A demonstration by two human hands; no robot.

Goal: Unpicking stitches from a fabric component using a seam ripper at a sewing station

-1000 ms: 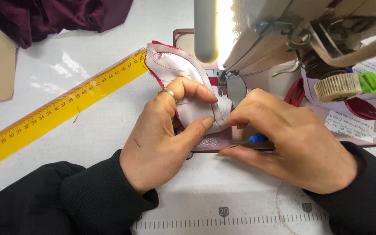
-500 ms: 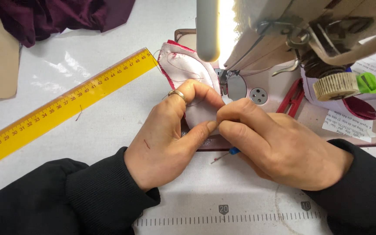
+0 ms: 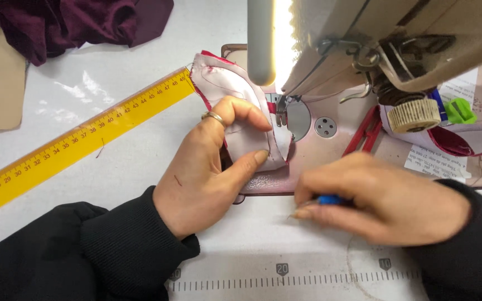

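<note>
Yellow ruler [image 3: 79, 142] lying diagonally on white tabletop [image 3: 112, 72]; dark maroon cloth [image 3: 68, 22] heaped at far left corner.

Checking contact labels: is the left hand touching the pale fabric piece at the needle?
Touching. The head view shows the left hand pinching the pale fabric piece between thumb and fingers.

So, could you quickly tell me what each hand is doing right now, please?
Left hand: closed on the pale fabric piece, pinching it by the sewing machine.
Right hand: closed around a small blue tool.

Ruler [image 3: 79, 142] left of fabric piece [image 3: 241, 120]; sewing machine [image 3: 397, 39] apparently right.
</note>
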